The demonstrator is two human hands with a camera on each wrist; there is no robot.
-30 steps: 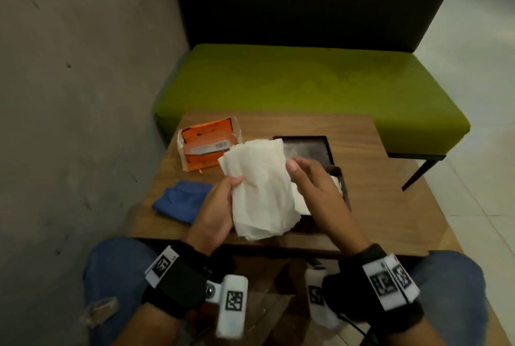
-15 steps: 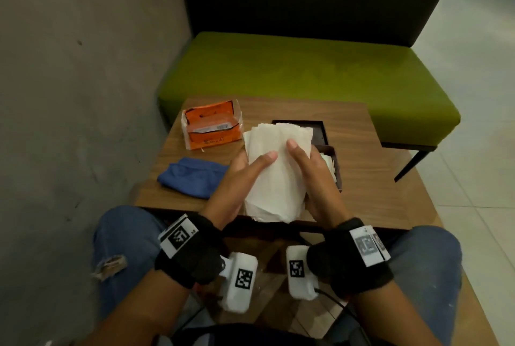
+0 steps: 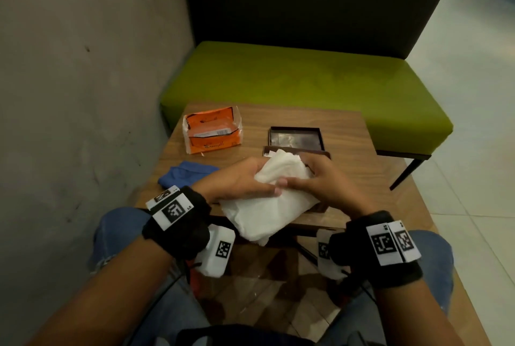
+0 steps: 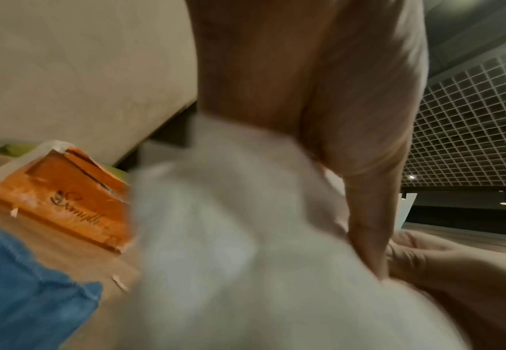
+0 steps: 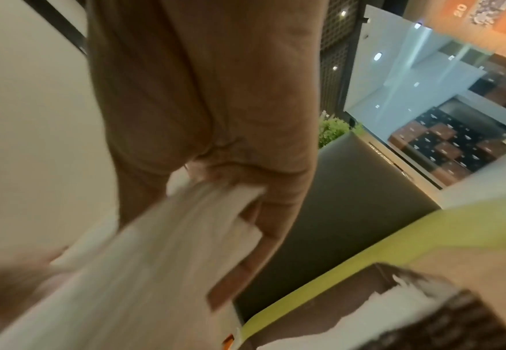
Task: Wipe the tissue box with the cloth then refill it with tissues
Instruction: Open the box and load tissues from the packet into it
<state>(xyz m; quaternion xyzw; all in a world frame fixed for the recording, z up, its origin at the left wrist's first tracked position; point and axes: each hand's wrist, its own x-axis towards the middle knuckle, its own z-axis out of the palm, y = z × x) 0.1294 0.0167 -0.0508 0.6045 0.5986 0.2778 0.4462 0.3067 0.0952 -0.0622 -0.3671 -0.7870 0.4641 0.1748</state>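
Setting: wooden worktop (image 3: 348,134) before a green bench (image 3: 306,78), grey wall on our left.
Tissue box: the dark box (image 3: 320,154) sits just beyond and under our hands, mostly hidden by them; its lid (image 3: 295,138) lies apart, just behind it.
Tissues: the white stack (image 3: 267,212) lies slanted, long axis from near-left to far-right, far end over the box, near end hanging off the worktop edge.
Nearer hand: the right, we judge, since it sits over the box.
Left hand (image 3: 239,178): curled round the stack's left side, thumb on top.
Right hand (image 3: 320,181): clamped on the right side, fingers wrapped under.
Cloth: blue cloth (image 3: 186,174) rests left, untouched, near the orange packet (image 3: 211,129).
Next, we judge: swing the stack square to the box and lower it in.
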